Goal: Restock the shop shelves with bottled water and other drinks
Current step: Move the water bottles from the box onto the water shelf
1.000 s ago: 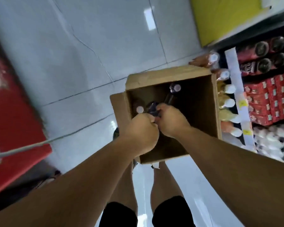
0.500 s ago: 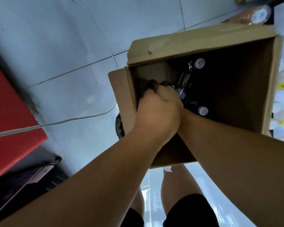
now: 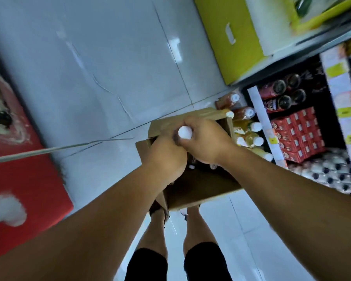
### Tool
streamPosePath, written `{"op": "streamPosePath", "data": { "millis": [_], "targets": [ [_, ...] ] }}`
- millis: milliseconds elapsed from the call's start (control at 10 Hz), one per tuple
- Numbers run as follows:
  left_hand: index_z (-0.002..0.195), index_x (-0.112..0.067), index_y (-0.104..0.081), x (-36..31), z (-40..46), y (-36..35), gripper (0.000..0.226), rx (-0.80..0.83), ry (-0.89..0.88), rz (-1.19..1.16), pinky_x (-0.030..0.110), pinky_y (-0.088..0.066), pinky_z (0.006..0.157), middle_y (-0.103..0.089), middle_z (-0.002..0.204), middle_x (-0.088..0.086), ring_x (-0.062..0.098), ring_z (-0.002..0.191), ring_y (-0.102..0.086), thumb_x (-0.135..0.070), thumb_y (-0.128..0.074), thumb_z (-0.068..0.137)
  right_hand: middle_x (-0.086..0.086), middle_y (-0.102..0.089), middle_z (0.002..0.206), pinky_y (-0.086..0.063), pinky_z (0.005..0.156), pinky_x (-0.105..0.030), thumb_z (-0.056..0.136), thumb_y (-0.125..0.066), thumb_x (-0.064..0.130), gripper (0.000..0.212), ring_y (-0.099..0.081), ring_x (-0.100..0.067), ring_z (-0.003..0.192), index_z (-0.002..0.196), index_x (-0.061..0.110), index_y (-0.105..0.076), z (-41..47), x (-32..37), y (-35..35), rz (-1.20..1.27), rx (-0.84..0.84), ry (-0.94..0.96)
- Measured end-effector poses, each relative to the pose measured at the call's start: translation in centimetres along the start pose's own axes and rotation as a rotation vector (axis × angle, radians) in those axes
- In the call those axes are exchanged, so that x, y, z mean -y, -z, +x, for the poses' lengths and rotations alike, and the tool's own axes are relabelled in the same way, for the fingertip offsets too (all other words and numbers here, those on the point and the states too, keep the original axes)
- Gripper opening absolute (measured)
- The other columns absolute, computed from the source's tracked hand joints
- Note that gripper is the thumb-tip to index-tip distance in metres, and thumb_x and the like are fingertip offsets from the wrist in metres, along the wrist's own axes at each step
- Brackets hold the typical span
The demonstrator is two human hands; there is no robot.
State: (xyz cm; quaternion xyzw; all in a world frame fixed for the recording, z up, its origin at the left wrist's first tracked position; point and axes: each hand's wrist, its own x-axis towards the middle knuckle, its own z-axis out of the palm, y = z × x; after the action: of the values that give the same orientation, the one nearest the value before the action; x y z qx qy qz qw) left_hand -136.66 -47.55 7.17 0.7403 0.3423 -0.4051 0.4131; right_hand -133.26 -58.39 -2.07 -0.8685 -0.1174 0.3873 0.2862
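An open cardboard box (image 3: 199, 191) stands on the floor in front of my legs. My right hand (image 3: 206, 138) grips a bottle with a white cap (image 3: 184, 132) above the box; only the cap shows. My left hand (image 3: 166, 157) is curled beside it over the box, touching the right hand; what it holds is hidden. Two small white caps (image 3: 212, 166) show deep in the dark box below my hands. Yellow and orange drink bottles with white caps (image 3: 249, 134) stand on the floor along the shelf, right of the box.
The low shelf (image 3: 259, 122) on the right carries red cartons (image 3: 298, 132), dark bottles (image 3: 280, 94) and a pack of clear bottles (image 3: 328, 173). A yellow box (image 3: 231, 37) stands at the back. A red cabinet (image 3: 12, 159) is on the left. A thin cable (image 3: 69, 147) crosses the tiled floor.
Both hands have risen out of the box, and a white-capped bottle now shows in my right hand. The view has swung back toward the shelf.
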Motion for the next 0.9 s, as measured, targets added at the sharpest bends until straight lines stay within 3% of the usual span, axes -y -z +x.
{"op": "streamPosePath", "data": {
  "millis": [100, 200, 300, 400, 500, 600, 700, 800, 900],
  "targets": [
    [0.125, -0.033, -0.048, -0.5, -2.8, 0.8, 0.034, -0.034, -0.212, 0.034, 0.035, -0.054, 0.081, -0.063, 0.114, -0.002, 0.016, 0.095, -0.06, -0.018, -0.054, 0.095, 0.008, -0.068, 0.087, -0.054, 0.072, -0.033, 0.082, -0.07, 0.043, 0.021, -0.066, -0.016, 0.085, 0.095, 0.028, -0.063, -4.7, 3.9, 5.4, 0.1, -0.107, 0.032],
    [0.112, -0.048, -0.042, -2.2, -6.7, 2.3, 0.045, -0.057, -0.33, -0.043, 0.046, -0.052, 0.092, -0.062, 0.115, -0.006, 0.023, 0.105, -0.06, -0.028, -0.067, 0.081, 0.008, -0.069, 0.086, -0.053, 0.066, -0.03, 0.08, -0.072, 0.04, 0.019, -0.065, -0.01, 0.079, 0.093, 0.027, -0.066, -9.3, 8.2, 10.4, 0.158, -0.237, 0.059],
    [0.104, -0.04, -0.047, -5.1, -12.6, 4.8, 0.047, 0.013, -0.512, -0.217, 0.029, -0.054, 0.09, -0.06, 0.111, -0.004, 0.014, 0.101, -0.059, 0.0, -0.062, 0.086, 0.007, -0.066, 0.078, -0.046, 0.057, -0.026, 0.081, -0.074, 0.035, 0.015, -0.058, -0.004, 0.065, 0.088, 0.025, -0.065, -14.0, 12.7, 15.5, 0.208, -0.336, 0.073],
    [0.103, -0.038, -0.048, -7.8, -19.0, 7.5, 0.049, 0.037, -0.664, -0.23, 0.021, -0.055, 0.077, -0.063, 0.104, -0.007, 0.002, 0.091, -0.063, 0.008, -0.057, 0.088, 0.003, -0.065, 0.075, -0.044, 0.055, -0.029, 0.084, -0.074, 0.031, 0.014, -0.053, -0.007, 0.058, 0.087, 0.02, -0.066, -19.2, 17.2, 20.9, 0.244, -0.417, 0.117],
    [0.118, -0.043, -0.045, -10.6, -24.8, 10.4, 0.056, 0.015, -0.784, -0.169, 0.017, -0.053, 0.072, -0.06, 0.1, -0.023, -0.003, 0.092, -0.063, -0.01, -0.069, 0.081, 0.003, -0.059, 0.067, -0.04, 0.053, -0.032, 0.087, -0.074, 0.031, 0.017, -0.048, -0.008, 0.053, 0.086, 0.016, -0.066, -24.5, 22.2, 26.2, 0.235, -0.512, 0.182],
    [0.119, -0.043, -0.042, -13.1, -30.0, 13.1, 0.06, 0.022, -0.885, -0.117, 0.009, -0.048, 0.067, -0.058, 0.095, -0.029, -0.006, 0.083, -0.06, -0.004, -0.069, 0.082, 0.005, -0.054, 0.063, -0.035, 0.047, -0.019, 0.089, -0.073, 0.036, 0.024, -0.043, -0.003, 0.047, 0.086, 0.013, -0.067, -30.0, 27.0, 31.4, 0.233, -0.606, 0.233],
    [0.129, -0.04, -0.047, -15.5, -35.3, 15.2, 0.066, 0.051, -0.946, -0.073, 0.027, -0.055, 0.084, -0.067, 0.108, -0.018, 0.005, 0.099, -0.065, -0.011, -0.074, 0.077, 0.009, -0.051, 0.055, -0.035, 0.046, -0.021, 0.088, -0.073, 0.037, 0.025, -0.041, -0.004, 0.044, 0.081, 0.013, -0.069, -35.9, 31.6, 36.1, 0.264, -0.745, 0.298],
    [0.138, -0.046, -0.039, -18.2, -40.9, 16.6, 0.083, 0.097, -1.048, -0.028, 0.037, -0.052, 0.099, -0.064, 0.123, -0.021, 0.003, 0.115, -0.06, -0.019, -0.082, 0.073, 0.011, -0.042, 0.045, -0.03, 0.044, -0.023, 0.088, -0.073, 0.036, 0.03, -0.034, -0.007, 0.041, 0.08, 0.007, -0.069, -41.9, 35.2, 40.5, 0.3, -0.878, 0.375],
    [0.133, -0.052, -0.036, -21.1, -45.9, 17.1, 0.08, 0.083, -1.169, 0.0, 0.019, -0.049, 0.097, -0.061, 0.123, -0.028, -0.01, 0.111, -0.057, -0.023, -0.084, 0.075, 0.013, -0.034, 0.042, -0.025, 0.043, -0.022, 0.089, -0.071, 0.035, 0.034, -0.028, -0.006, 0.039, 0.082, 0.001, -0.068, -47.6, 37.5, 44.5, 0.31, -0.989, 0.438]
  ]
}}
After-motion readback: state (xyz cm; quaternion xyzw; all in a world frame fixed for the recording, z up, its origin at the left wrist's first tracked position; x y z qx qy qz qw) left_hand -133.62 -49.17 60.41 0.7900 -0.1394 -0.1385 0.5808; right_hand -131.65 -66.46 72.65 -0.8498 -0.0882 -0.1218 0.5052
